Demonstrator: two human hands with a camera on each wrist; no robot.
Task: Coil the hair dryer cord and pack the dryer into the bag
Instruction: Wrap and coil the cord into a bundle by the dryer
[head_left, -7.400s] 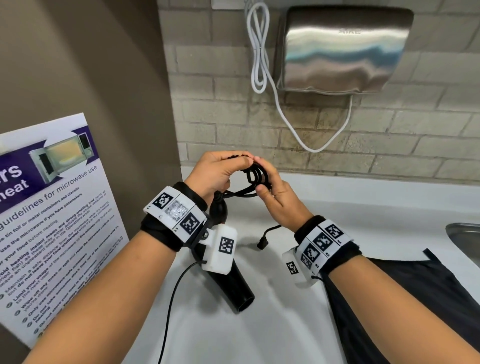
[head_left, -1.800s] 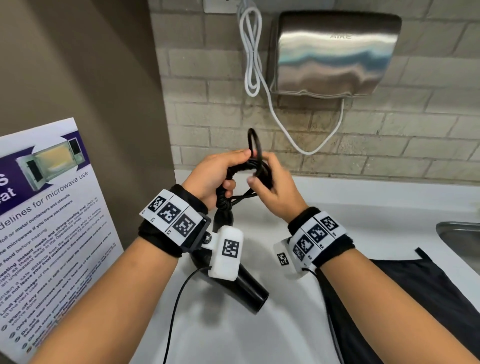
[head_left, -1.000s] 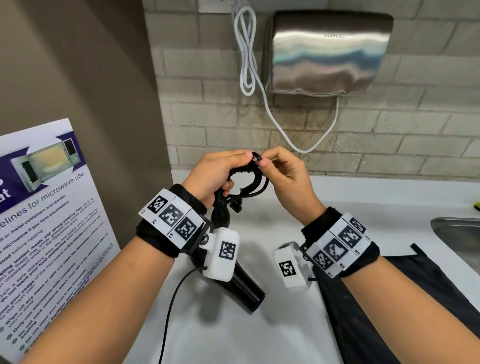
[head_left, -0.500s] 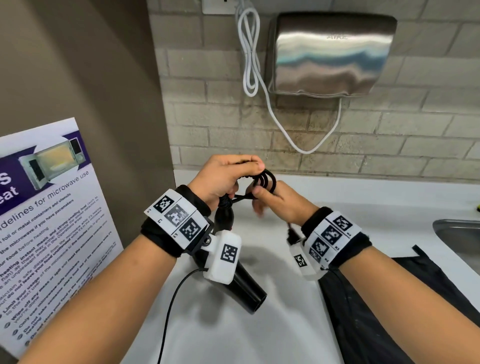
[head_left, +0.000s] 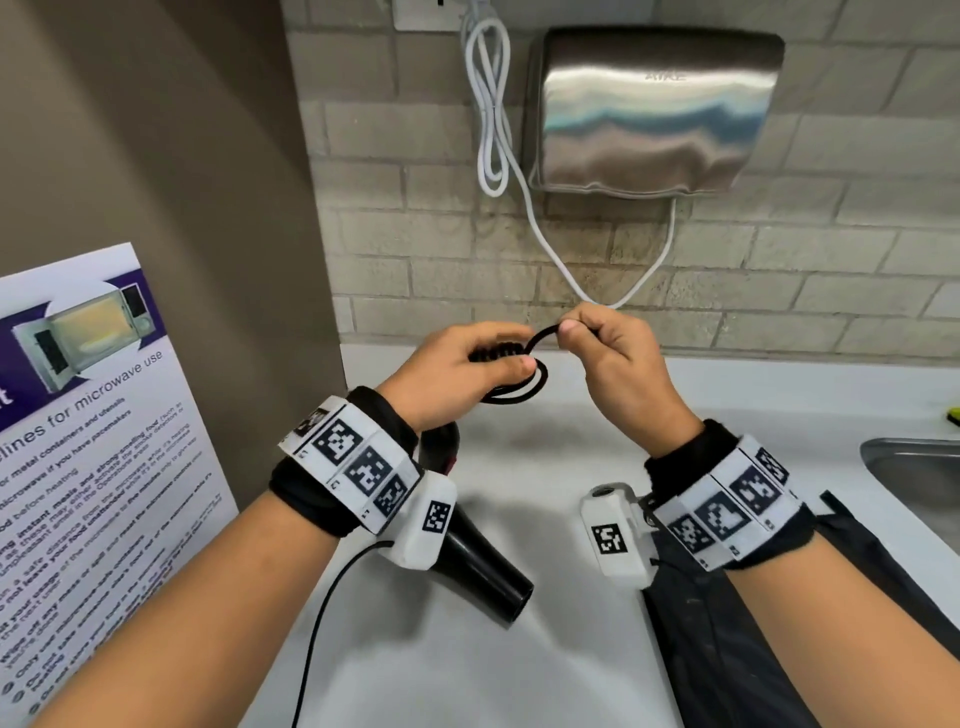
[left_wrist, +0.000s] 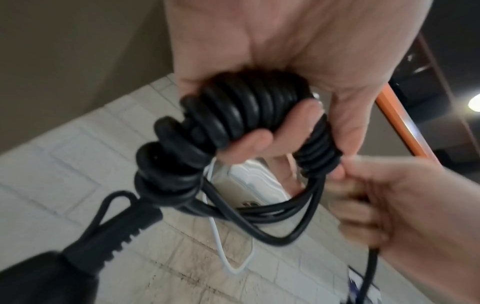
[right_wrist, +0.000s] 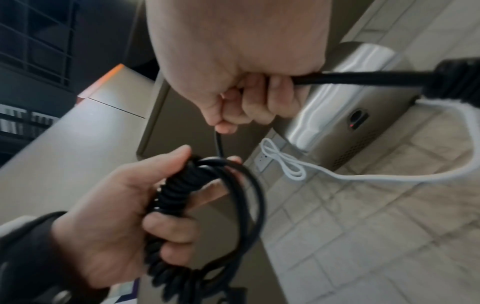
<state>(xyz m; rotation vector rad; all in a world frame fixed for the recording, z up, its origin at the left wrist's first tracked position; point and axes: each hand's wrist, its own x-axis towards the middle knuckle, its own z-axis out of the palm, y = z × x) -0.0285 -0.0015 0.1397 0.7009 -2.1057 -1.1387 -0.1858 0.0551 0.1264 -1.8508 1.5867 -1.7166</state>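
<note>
My left hand grips the black coiled cord, several tight turns wrapped round a bundle of loops. The black hair dryer hangs below that hand, its barrel over the white counter and its handle hidden by my wrist. My right hand pinches the cord's free end just right of the bundle and holds it taut. In the right wrist view the plug end sticks out past the fingers. The black bag lies flat on the counter under my right forearm.
A steel hand dryer with a white cable hangs on the brick wall behind. A microwave poster leans at the left. A sink rim shows at the right edge. A thin black wire trails from my left wrist camera.
My right hand has come up from beneath the bundle to its right side and now pulls the cord end taut. The left hand and dryer have stayed put.
</note>
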